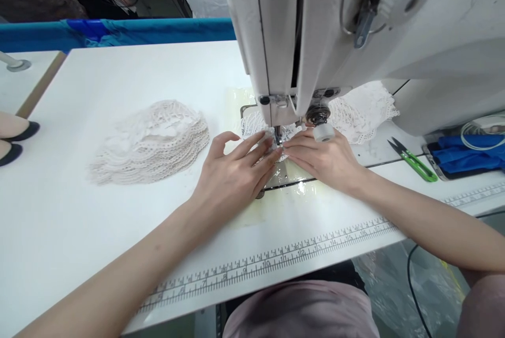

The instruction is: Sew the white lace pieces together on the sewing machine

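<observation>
A white sewing machine (339, 27) stands over the table, its presser foot (278, 137) down on a strip of white lace (363, 109). My left hand (232, 172) lies flat with fingers stretched out, pressing the lace just left of the needle. My right hand (323, 159) rests flat on the lace right of the needle, fingertips pointing at the foot. The lace runs on behind the machine to the right. The fingertips of both hands nearly meet under the foot.
A pile of white lace pieces (152, 140) lies to the left on the white table (79, 222). Green thread snips (414, 161) and blue cloth (469, 153) lie at the right. A printed ruler (276, 261) runs along the front edge. Dark shoes (18, 140) show far left.
</observation>
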Motion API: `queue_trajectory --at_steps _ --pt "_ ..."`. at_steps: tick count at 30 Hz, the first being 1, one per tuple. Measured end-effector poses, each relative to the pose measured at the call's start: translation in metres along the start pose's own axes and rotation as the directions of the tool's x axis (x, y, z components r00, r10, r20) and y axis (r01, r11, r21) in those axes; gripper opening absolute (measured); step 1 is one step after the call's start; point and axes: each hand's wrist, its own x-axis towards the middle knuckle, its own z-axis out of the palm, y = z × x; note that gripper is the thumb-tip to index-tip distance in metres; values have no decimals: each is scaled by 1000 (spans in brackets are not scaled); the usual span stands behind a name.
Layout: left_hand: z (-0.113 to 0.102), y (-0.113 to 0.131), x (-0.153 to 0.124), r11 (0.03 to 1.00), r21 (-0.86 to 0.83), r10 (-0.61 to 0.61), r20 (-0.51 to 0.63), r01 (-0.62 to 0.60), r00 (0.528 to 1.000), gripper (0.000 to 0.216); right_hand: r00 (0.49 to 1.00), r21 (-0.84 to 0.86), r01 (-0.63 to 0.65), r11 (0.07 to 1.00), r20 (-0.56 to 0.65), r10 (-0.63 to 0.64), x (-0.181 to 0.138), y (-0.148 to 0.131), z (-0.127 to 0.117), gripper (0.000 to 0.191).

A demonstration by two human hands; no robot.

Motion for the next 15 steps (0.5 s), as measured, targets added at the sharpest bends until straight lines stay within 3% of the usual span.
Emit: queue_trajectory --at_steps 5,15 --pt "-3 6 -4 989 138 54 -22 -51 998 26 999 -58 40 998 -33 -42 -5 -3 -3 23" --pt "-8 10 -7 994 96 50 -34 -47 998 23 998 -102 65 993 -7 -66 -12 -6 -7 25"
